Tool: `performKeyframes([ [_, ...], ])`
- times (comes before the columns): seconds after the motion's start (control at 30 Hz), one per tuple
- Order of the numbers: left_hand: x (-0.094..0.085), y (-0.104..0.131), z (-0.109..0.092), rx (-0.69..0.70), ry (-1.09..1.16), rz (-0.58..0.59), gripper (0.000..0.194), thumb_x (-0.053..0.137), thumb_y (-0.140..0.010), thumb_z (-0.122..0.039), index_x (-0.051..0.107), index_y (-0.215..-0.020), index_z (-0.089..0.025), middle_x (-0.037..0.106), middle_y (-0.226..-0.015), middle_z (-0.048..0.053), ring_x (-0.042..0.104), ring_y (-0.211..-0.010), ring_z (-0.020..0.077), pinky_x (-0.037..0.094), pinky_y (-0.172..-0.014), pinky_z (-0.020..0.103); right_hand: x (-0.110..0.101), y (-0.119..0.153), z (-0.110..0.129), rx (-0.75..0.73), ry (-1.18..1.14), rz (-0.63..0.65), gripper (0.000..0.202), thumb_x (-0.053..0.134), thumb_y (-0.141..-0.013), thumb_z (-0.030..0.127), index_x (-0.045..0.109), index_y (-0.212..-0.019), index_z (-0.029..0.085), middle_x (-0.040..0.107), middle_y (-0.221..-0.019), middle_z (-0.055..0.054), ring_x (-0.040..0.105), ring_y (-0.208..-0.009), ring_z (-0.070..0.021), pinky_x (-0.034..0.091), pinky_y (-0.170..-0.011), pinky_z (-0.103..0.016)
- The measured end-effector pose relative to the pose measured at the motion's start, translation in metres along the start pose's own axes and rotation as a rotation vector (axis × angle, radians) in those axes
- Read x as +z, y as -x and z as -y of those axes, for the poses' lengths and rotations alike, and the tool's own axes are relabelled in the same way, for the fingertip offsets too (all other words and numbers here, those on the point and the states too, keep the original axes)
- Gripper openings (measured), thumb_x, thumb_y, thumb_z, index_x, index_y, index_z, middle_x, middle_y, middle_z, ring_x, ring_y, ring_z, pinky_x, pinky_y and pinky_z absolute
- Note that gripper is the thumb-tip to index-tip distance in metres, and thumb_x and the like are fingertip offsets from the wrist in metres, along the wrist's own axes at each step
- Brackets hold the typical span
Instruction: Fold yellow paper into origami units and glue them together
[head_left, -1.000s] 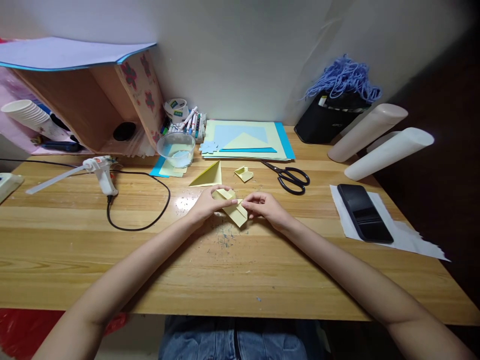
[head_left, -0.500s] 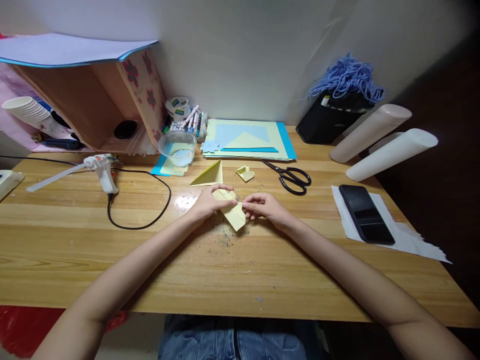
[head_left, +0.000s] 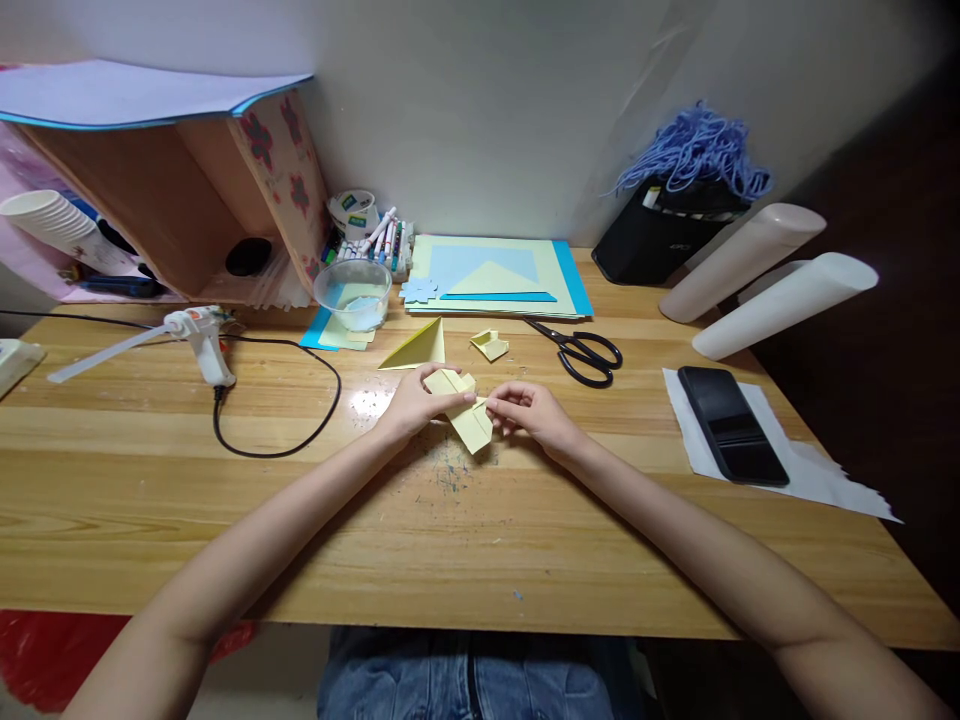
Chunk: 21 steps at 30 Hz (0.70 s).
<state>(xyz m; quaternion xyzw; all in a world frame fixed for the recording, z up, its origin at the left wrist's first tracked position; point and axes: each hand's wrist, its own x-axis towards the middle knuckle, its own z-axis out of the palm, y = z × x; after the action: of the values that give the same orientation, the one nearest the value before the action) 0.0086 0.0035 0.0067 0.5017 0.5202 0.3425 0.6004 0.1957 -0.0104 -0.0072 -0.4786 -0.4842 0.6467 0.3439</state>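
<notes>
We hold a folded pale-yellow paper (head_left: 471, 432) over the middle of the wooden table (head_left: 420, 550), near of the yellow paper triangle (head_left: 421, 347). Our left hand (head_left: 409, 405) clasps its left side; our right hand (head_left: 538, 415) pinches its right edge. We judge this a creasing step, calling next for a steady left hold and fine right-hand pressure.

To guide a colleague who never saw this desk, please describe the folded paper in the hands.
On the wooden desk, find the left hand and right hand near the middle. Between them is a pale yellow folded paper, gripped by the left. Unlike the yellow triangle and small folded piece beyond it, it is held.
</notes>
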Motion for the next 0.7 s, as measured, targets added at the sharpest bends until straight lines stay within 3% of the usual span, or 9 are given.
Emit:
performKeyframes([
  [0.4,0.0009,-0.0002,0.0014,0.071,-0.062,0.057,0.057,0.075,-0.055,-0.029,0.053,-0.104,-0.012,0.062,-0.092,0.007,0.057,-0.08,0.0143,0.046,-0.069,0.025,0.0029,0.0016,0.0038,-0.002,0.041,0.04,0.029,0.069,-0.064,0.04,0.06,-0.074,0.014,0.06,-0.061,0.0,0.055,-0.052,-0.0084,0.045,-0.048,-0.021],
  [0.7,0.0017,-0.0016,0.0034,0.081,-0.083,0.098,0.059,0.076,-0.053,-0.026,0.052,-0.106,-0.013,0.061,-0.093,0.007,0.057,-0.08,0.0147,0.045,-0.069,0.026,0.0074,0.0032,0.003,-0.028,0.094,-0.004,0.026,0.067,-0.065,0.038,0.058,-0.065,0.013,0.058,-0.057,0.0,0.051,-0.045,-0.0072,0.042,-0.044,-0.021],
])
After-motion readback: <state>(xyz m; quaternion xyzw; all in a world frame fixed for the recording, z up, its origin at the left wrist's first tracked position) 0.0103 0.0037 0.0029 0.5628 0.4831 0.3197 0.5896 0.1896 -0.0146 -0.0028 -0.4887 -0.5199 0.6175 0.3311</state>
